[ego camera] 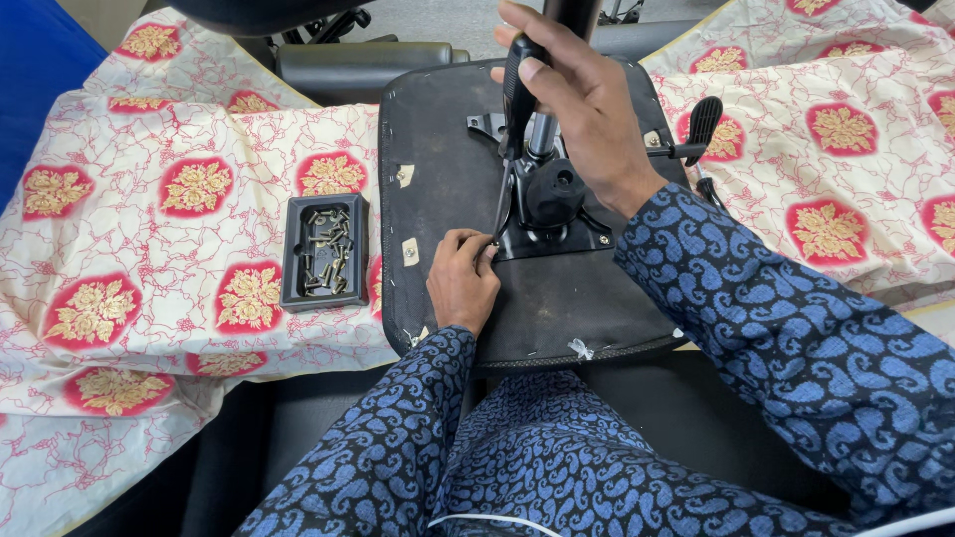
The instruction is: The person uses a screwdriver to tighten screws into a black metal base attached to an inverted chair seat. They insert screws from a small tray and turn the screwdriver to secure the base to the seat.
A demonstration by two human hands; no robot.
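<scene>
Two hands are at work on an upturned black chair seat (448, 129) lying across my lap and the cloth-covered worktop (149, 129). My right hand (582, 109) is raised above the seat, forearm angled down from the upper middle, fingers wrapped tight around the black handle of a screwdriver (514, 109) whose shaft slants down to the corner of the black metal mounting plate (557, 234). My left hand (463, 278) rests low on the seat, fingertips pinched at the screwdriver's tip; what they pinch is too small to tell. Left of the seat, a black rectangular tray (324, 252) of small brass-coloured screws sits on the cream cloth with red and gold flower patches. A black lever knob (705, 117) sticks out at the right.
</scene>
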